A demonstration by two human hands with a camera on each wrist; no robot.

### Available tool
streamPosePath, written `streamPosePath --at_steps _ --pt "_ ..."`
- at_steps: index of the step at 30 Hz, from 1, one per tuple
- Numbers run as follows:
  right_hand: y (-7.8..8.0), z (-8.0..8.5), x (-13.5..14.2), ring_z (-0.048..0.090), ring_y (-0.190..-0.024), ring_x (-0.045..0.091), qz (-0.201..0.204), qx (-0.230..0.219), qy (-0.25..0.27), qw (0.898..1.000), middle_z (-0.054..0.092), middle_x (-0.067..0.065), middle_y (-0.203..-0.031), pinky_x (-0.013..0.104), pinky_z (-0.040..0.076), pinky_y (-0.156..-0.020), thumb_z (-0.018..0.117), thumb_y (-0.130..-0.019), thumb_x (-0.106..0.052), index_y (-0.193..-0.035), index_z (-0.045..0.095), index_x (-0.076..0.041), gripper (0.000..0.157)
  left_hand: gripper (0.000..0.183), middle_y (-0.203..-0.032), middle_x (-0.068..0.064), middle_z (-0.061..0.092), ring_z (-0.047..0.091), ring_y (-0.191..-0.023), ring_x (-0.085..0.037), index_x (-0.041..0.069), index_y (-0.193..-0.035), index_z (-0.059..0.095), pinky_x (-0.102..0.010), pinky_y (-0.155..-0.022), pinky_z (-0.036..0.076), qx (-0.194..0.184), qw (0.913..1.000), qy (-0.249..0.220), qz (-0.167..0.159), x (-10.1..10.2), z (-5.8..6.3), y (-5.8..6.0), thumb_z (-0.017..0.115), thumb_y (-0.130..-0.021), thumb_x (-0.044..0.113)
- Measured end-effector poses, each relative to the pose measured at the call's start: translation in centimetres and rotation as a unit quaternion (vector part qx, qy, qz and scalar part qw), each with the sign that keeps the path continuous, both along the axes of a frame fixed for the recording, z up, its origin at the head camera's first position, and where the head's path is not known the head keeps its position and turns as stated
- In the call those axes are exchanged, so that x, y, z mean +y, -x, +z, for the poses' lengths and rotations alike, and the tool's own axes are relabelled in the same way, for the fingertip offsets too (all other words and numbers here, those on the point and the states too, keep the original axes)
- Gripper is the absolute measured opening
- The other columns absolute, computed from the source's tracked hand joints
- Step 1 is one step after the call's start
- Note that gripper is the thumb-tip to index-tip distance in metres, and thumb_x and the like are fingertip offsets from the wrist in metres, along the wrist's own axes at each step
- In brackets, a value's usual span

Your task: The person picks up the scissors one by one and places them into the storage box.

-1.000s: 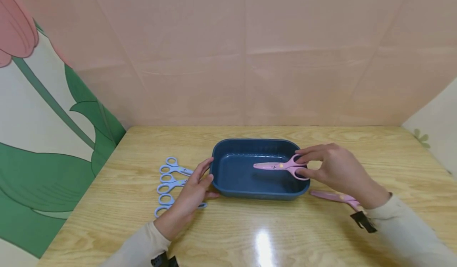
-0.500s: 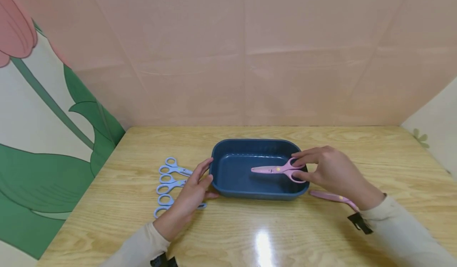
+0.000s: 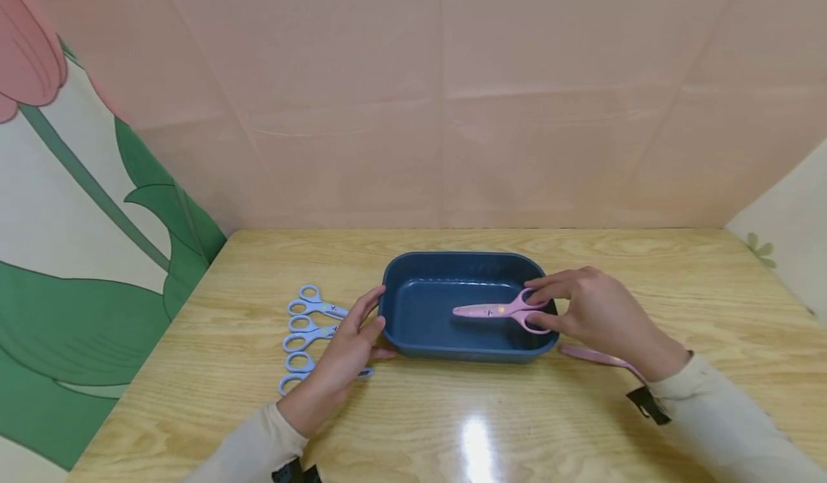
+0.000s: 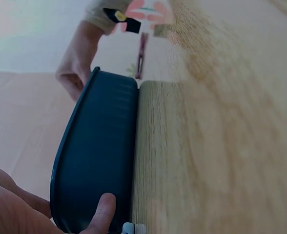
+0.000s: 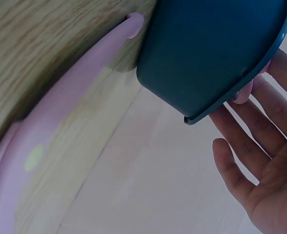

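Note:
A dark blue rectangular plastic box [image 3: 420,311] sits on the wooden table. My left hand [image 3: 345,350] holds its left end; in the left wrist view one finger [image 4: 103,210] lies along the outer wall. My right hand [image 3: 594,311] pinches the handle loops of pink scissors [image 3: 484,311], fingers and thumb partly in the loops. The blades point left, inside the box's outline, closed together. The right wrist view hides most of these scissors behind the box wall. A second pair of pink scissors [image 3: 594,354] lies right of the box, partly under my right wrist.
Several light blue scissors [image 3: 310,332] lie in a column left of the box, partly hidden by my left hand. A wall [image 3: 439,146] with a pinkish covering stands behind the table [image 3: 478,390]; a flower mural [image 3: 71,311] is at left.
My right hand has moved slightly left and down, bringing the pink scissors lower and a little further into the box. The left hand and the box stay in place.

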State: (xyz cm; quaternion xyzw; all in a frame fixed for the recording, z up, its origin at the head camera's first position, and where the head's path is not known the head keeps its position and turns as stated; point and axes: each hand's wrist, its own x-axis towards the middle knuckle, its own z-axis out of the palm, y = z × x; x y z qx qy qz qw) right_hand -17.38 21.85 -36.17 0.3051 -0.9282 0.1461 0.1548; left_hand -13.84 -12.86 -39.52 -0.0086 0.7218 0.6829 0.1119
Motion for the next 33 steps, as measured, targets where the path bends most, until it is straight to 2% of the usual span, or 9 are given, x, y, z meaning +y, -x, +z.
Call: streamPosePath --at_steps 7,19,28,33 --pt "0.04 -0.05 -0.07 0.074 -0.092 0.022 -0.001 -0.011 0.001 1.000 0.077 -0.003 -0.108 0.049 0.058 -0.084 0.088 -0.073 -0.032 -0.089 0.081 -0.026 0.019 0.050 -0.165 -0.008 0.026 0.059 -0.117 -0.030 0.021 -0.155 0.033 -0.040 -0.082 0.060 -0.005 1.0000 0.002 0.000 -0.03 0.12 -0.06 0.040 -0.107 0.009" --pt "-0.07 -0.15 -0.22 0.074 -0.093 0.022 -0.003 -0.019 0.000 1.000 0.077 -0.003 -0.109 0.052 0.056 -0.090 0.088 -0.074 -0.032 -0.090 0.080 -0.026 0.019 0.049 -0.165 -0.008 0.026 0.052 -0.128 -0.036 0.022 -0.155 0.033 -0.041 -0.082 0.060 0.000 1.0000 0.002 -0.004 -0.05 0.09 -0.16 0.040 -0.107 0.010" --pt "-0.09 -0.37 -0.18 0.074 -0.096 0.024 -0.005 -0.026 -0.008 1.000 0.077 -0.004 -0.108 0.054 0.054 -0.093 0.087 -0.074 -0.034 -0.089 0.080 -0.029 0.017 0.049 -0.165 -0.007 0.024 0.060 -0.118 -0.035 0.023 -0.154 0.033 -0.042 -0.083 0.060 -0.008 0.9999 -0.008 -0.003 -0.01 0.13 -0.20 0.039 -0.107 0.010" --pt "-0.11 -0.47 -0.22 0.073 -0.099 0.026 -0.006 -0.036 -0.016 0.999 0.077 -0.002 -0.109 0.055 0.053 -0.094 0.087 -0.075 -0.034 -0.089 0.080 -0.029 0.017 0.049 -0.166 -0.008 0.022 0.060 -0.119 -0.037 0.023 -0.155 0.032 -0.044 -0.084 0.060 -0.012 0.9998 -0.016 -0.007 -0.04 0.17 -0.24 0.038 -0.108 0.010"
